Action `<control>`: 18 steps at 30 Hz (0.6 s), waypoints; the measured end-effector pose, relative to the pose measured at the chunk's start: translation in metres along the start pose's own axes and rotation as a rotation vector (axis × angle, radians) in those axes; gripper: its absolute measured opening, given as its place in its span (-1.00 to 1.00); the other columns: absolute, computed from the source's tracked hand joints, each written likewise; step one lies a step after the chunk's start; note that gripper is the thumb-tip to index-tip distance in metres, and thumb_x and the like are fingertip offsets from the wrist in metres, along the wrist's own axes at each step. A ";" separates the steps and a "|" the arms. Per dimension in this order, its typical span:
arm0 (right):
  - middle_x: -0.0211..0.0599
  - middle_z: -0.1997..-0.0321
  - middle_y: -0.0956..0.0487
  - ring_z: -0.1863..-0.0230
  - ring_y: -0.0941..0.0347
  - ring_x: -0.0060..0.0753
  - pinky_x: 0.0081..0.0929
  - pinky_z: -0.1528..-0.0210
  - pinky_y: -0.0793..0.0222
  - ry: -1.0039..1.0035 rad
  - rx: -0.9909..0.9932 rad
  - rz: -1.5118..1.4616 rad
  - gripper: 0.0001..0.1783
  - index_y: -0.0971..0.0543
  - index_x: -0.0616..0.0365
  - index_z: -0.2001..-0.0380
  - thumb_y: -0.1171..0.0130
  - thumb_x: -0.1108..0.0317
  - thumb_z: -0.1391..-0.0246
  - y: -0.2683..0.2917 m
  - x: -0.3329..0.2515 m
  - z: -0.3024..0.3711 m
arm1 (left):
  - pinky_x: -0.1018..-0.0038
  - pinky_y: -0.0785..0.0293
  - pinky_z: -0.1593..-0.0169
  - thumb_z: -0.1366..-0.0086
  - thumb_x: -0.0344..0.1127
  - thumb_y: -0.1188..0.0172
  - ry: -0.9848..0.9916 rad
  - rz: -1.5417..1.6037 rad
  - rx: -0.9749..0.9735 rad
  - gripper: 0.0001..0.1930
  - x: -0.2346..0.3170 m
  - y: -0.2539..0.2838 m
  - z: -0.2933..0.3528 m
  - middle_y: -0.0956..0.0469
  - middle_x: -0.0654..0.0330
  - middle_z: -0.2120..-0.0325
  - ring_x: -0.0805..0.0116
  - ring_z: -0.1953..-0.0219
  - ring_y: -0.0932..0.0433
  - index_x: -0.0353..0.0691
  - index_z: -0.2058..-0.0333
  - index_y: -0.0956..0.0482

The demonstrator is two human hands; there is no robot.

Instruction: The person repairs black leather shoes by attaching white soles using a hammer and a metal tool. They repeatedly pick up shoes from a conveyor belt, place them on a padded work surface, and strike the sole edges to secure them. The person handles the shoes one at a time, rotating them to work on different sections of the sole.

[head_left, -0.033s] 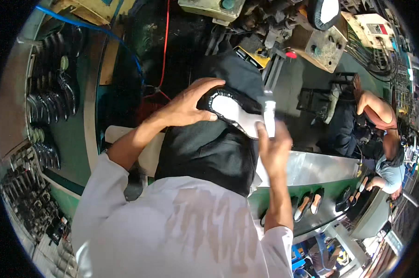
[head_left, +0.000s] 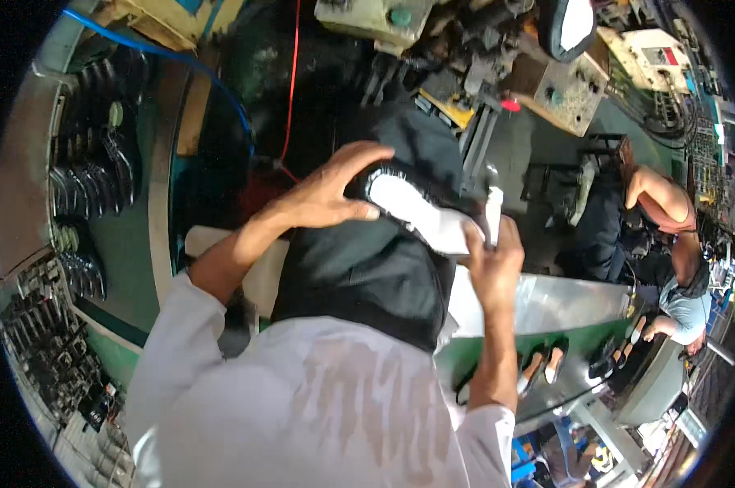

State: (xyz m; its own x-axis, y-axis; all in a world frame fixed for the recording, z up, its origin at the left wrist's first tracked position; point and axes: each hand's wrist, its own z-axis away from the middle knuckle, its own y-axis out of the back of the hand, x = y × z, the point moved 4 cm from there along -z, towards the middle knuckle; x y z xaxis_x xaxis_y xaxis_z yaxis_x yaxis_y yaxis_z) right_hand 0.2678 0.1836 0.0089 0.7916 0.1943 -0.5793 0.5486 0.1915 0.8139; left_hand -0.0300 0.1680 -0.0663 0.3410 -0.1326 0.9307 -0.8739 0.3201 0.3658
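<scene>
A black shoe upper [head_left: 404, 203] lies sole up over my lap, its white insole showing and its pleated edge folded in around the toe. My left hand [head_left: 339, 187] is closed round the toe end, thumb on the near edge and fingers on the far side. My right hand [head_left: 496, 264] is closed on a slim, bright, metallic-looking tool [head_left: 493, 215] that points upward beside the heel end. Blur hides the tool's exact kind. The right thumb is close to the heel; whether it touches cannot be made out. Black cloth [head_left: 359, 268] covers my lap beneath the shoe.
A metal-topped bench [head_left: 575, 305] stands to my right, with several shoes [head_left: 556, 358] on a green surface nearer me. Another person [head_left: 656, 195] sits at the far right. Machines with a control box [head_left: 567, 89] stand ahead. Black shoe-shaped pieces [head_left: 91, 183] line a rack at left.
My right hand and the tool have shifted right, away from the heel end. The left hand and the shoe stay nearly where they were.
</scene>
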 end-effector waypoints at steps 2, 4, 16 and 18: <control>-0.30 0.53 -0.58 0.46 -0.58 -0.50 -0.48 0.52 -0.40 -0.171 -0.041 -0.009 -0.40 -0.62 0.40 -0.12 -0.40 0.04 -0.29 0.005 0.066 -0.002 | 0.12 -0.05 -0.57 -0.09 -0.22 -0.55 0.010 0.045 -0.017 -0.01 0.002 0.005 -0.005 -0.24 -0.05 -0.44 -0.06 -0.53 -0.12 -0.18 -0.47 -0.26; -0.42 0.62 -0.52 0.63 -0.41 -0.63 -0.56 0.61 -0.26 -0.515 -0.354 -0.260 -0.39 -0.63 0.36 0.11 -0.39 -0.11 -0.28 -0.009 0.112 0.013 | 0.11 -0.24 -0.49 -0.18 -0.17 -0.53 0.004 -0.129 0.048 -0.01 0.014 0.006 -0.012 -0.36 -0.15 -0.33 -0.08 -0.44 -0.30 -0.21 -0.50 -0.19; 0.07 0.09 -0.75 0.09 -0.67 -0.28 -0.25 0.04 -0.58 -0.677 -0.209 -0.575 -0.40 -0.57 0.32 -0.18 -0.38 0.06 -0.29 -0.028 -0.011 0.113 | 0.21 -0.43 -0.37 -0.38 -0.36 -0.38 0.730 1.190 0.224 -0.03 0.046 -0.116 0.029 -0.41 -0.01 -0.29 0.18 -0.33 -0.41 -0.09 -0.58 0.09; 0.11 0.00 -0.72 -0.04 -0.69 -0.08 -0.26 -0.14 -0.54 -0.477 -0.167 -0.465 -0.51 -0.59 0.30 -0.18 -0.32 0.25 -0.27 -0.005 0.010 0.102 | 0.18 -0.35 -0.42 -0.39 -0.40 -0.35 0.733 1.123 0.157 -0.03 0.053 -0.109 0.026 -0.39 0.00 -0.31 0.16 -0.34 -0.40 -0.10 -0.59 0.11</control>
State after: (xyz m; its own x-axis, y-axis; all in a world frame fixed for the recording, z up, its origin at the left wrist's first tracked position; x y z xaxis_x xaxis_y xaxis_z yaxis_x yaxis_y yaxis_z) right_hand 0.3001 0.0868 0.0036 0.5368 -0.3816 -0.7524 0.8416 0.3054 0.4455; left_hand 0.0744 0.1012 -0.0571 -0.5168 0.6713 0.5312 -0.8137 -0.1925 -0.5485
